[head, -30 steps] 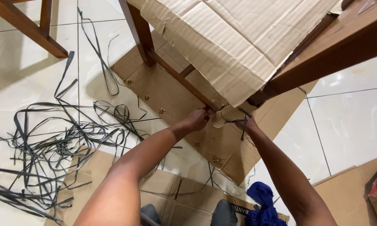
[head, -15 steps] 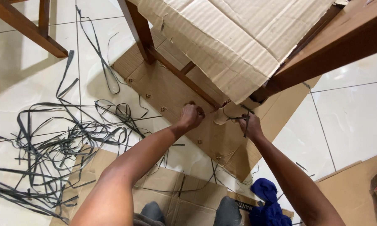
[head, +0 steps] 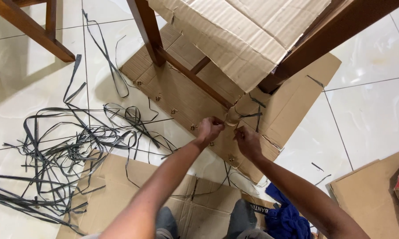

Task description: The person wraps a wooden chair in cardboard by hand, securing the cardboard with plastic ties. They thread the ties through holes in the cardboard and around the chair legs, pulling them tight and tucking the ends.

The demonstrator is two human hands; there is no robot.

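both hands are working at the cardboard wrap on a wooden leg, low over the tiled floor.

the left hand (head: 209, 128) is closing its fingers on the edge of the cardboard wrap (head: 238, 114) bound round the end of the wooden leg (head: 195, 79), and the right hand (head: 247, 140) is pinching the same wrap just beside it, fingers curled; whether it is also holding one of the thin black straps (head: 251, 115) crossing the wrap cannot be told. the wrap is looking light, soft and already crumpled, likely to tear if it is pulled hard, so a hold near its loose edge is seeming best. the straps are probably stiff and slippery. more cut strapping (head: 62, 146) is lying tangled on the floor well apart to the left, and a flat cardboard sheet (head: 297, 95) is lying under the leg.
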